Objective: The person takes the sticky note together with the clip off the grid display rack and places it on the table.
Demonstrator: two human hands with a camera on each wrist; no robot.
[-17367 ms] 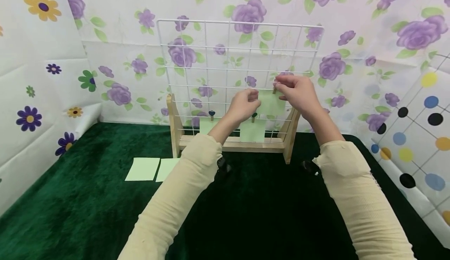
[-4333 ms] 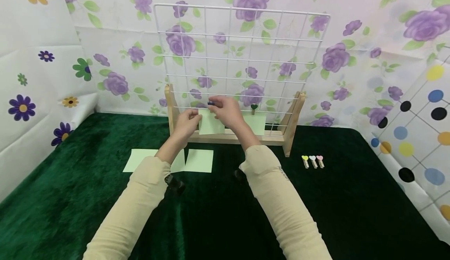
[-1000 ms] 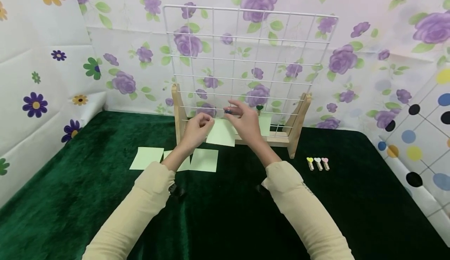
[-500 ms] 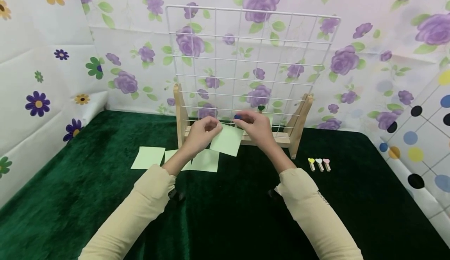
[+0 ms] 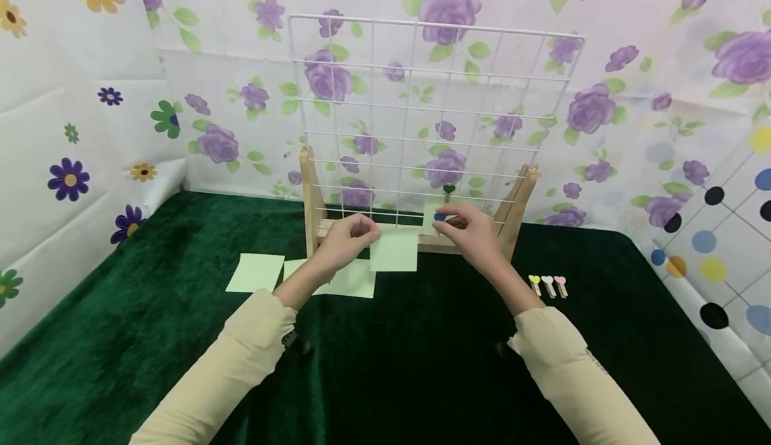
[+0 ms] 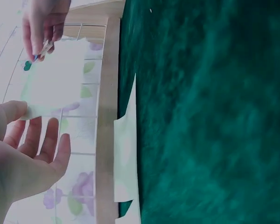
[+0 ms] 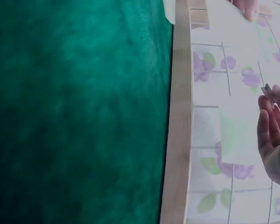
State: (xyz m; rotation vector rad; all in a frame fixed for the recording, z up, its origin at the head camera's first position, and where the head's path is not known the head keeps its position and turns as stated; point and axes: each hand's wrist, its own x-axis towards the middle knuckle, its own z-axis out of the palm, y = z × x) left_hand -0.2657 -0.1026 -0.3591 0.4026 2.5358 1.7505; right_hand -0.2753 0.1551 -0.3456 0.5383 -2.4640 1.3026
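Observation:
In the head view, my left hand pinches a pale green paper note by its upper left corner, in front of the white wire grid. To its right, my right hand pinches a small clothespin with a blue heart, apart from the note. Behind the right fingers, another green note hangs on the grid from a clothespin with a dark green heart. The right wrist view shows the pinched clothespin between thumb and fingertips. Bright light washes out the held note in the left wrist view.
Wooden feet hold the grid up. Several green notes, among them a leftmost note, lie on the dark green cloth, partly behind the left forearm. Yellow, white and pink heart clothespins lie in a row at the right.
The upper right note left the grid, and its clothespin is gone from there. Later the blue-heart clothespin and lower left note came off; the note moved down and forward, the right hand drew right.

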